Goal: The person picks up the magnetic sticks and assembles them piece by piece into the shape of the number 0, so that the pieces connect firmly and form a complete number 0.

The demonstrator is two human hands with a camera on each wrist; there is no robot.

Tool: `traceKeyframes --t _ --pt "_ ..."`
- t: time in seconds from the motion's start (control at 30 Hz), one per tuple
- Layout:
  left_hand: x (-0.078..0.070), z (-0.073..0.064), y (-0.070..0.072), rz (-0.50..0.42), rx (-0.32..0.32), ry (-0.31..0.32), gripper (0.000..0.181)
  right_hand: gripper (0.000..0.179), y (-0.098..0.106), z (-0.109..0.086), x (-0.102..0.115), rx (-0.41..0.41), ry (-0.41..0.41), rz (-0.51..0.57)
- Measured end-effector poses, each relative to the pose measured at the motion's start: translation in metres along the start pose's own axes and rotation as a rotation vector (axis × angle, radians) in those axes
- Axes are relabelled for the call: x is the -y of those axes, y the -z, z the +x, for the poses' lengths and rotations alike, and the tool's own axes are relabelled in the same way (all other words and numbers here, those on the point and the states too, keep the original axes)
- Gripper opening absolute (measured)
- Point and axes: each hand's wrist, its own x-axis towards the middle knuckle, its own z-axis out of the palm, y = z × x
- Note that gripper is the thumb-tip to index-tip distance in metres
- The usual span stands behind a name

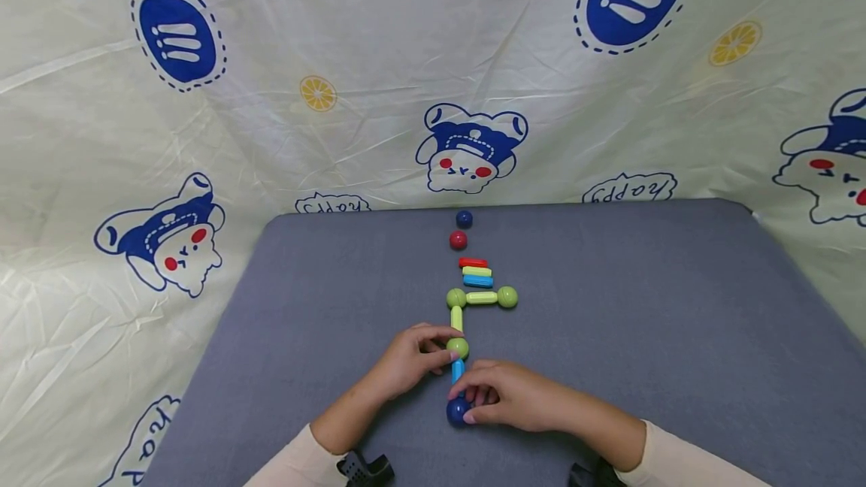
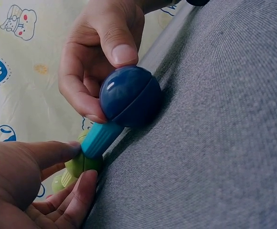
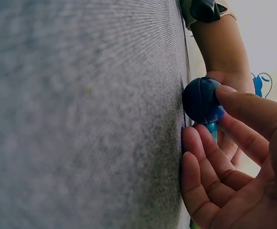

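My left hand (image 1: 414, 358) pinches a green ball (image 1: 458, 348) between thumb and fingers. Below it, my right hand (image 1: 516, 395) grips a dark blue ball (image 1: 458, 411) with thumb and index finger. A light blue rod (image 2: 100, 139) runs between these two balls, touching both. From the held green ball a light green rod (image 1: 456, 318) leads up to a second green ball (image 1: 456, 297). There a sideways green rod (image 1: 482, 297) continues to a third green ball (image 1: 507, 297) on the right. In the right wrist view, the fingers partly hide the light blue rod.
Beyond the joined pieces lie a loose blue rod (image 1: 478, 281), a yellow-green rod (image 1: 476, 271) and a red rod (image 1: 473, 263). A red ball (image 1: 458, 240) and a small dark blue ball (image 1: 464, 219) sit near the far edge of the grey table (image 1: 325, 284). Behind hangs a printed cloth (image 1: 379, 149).
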Motion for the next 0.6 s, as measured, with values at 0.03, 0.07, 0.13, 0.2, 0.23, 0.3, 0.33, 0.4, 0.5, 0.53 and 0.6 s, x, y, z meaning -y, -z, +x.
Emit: traceKeyframes --t 0.03,0.07,0.13,0.2,0.23,0.3,0.33,0.4,0.5,0.53,0.6 --pt "0.0 0.0 0.0 -0.001 0.0 0.0 0.028 0.025 0.0 0.0 0.0 0.0 0.0 0.001" --pt "0.0 0.0 0.0 -0.002 -0.001 0.0 0.028 0.025 0.0 0.001 0.0 -0.002 0.0 0.001" --pt "-0.001 -0.001 0.0 -0.006 -0.002 0.001 0.028 0.025 -0.001 0.001 -0.001 -0.006 0.007 0.003" --pt "0.0 -0.001 0.0 -0.011 -0.001 0.003 0.029 0.026 -0.001 0.002 -0.002 -0.008 0.023 0.001" --pt "0.0 -0.001 0.0 -0.013 -0.001 0.004 0.029 0.026 0.0 0.002 -0.003 -0.011 0.031 -0.002" --pt "0.001 0.0 0.0 -0.011 -0.002 0.002 0.029 0.028 0.002 0.003 -0.004 -0.024 0.056 -0.01" --pt "0.001 0.0 0.0 -0.012 -0.002 0.001 0.029 0.029 0.004 0.003 -0.004 -0.037 0.07 -0.019" --pt "0.001 0.0 0.0 -0.013 -0.003 0.0 0.029 0.03 0.009 0.004 -0.004 -0.081 0.086 -0.038" --pt "0.0 -0.001 0.0 -0.013 -0.006 -0.001 0.029 0.029 0.02 0.006 -0.004 -0.176 0.088 -0.08" --pt "0.0 -0.001 0.0 -0.015 -0.006 0.001 0.029 0.029 0.023 0.007 -0.005 -0.212 0.086 -0.101" --pt "0.0 -0.001 0.0 -0.013 -0.007 0.003 0.029 0.027 0.03 0.009 -0.006 -0.288 0.086 -0.141"
